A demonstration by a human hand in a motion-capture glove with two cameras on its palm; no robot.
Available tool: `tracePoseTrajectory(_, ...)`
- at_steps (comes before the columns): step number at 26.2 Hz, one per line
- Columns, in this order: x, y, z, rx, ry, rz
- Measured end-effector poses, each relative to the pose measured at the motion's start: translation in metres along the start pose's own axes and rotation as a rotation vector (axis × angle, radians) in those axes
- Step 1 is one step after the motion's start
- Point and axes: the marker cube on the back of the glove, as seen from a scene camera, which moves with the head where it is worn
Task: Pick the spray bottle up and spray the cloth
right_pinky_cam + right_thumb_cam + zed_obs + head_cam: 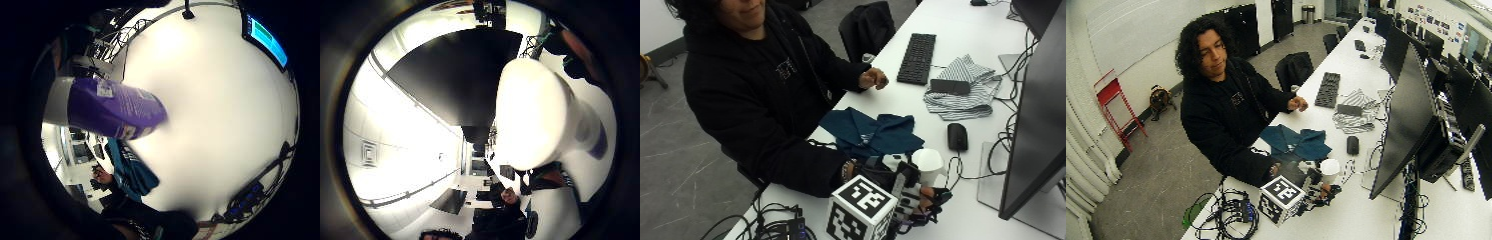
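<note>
One rigid, light-looking spray bottle (927, 162) stood clamped in the gloved right hand's grip (919, 202) near the table's (959, 70) front edge; the soft cloth (869, 131) lay just beside.

Open tabletop (939, 30): bare white strip in the upper centre of the outside view, between keyboard (916, 50) and far edge.
Centre: teal cloth (869, 132) lies spread; mouse (957, 136) just right of it.
Right edge: monitor (1039, 115) and its cables wall off that side.
Upper right: striped cloth (963, 92) with a dark object on it.
Lower left: cable tangle (776, 225).
</note>
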Motion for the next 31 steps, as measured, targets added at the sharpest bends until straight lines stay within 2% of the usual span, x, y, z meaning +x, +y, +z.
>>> tracePoseTrajectory(6, 0.014, 0.002, 0.008, -0.120, -0.111, -0.015)
tracePoseTrajectory(16, 0.016, -0.010, 0.017, -0.133, -0.216, -0.105)
tracePoseTrajectory(20, 0.019, -0.016, 0.022, -0.081, -0.250, -0.157)
tracePoseTrajectory(25, 0.024, -0.019, 0.028, 0.084, -0.221, -0.228)
tracePoseTrajectory(31, 0.012, -0.035, 0.032, 0.206, -0.208, -0.247)
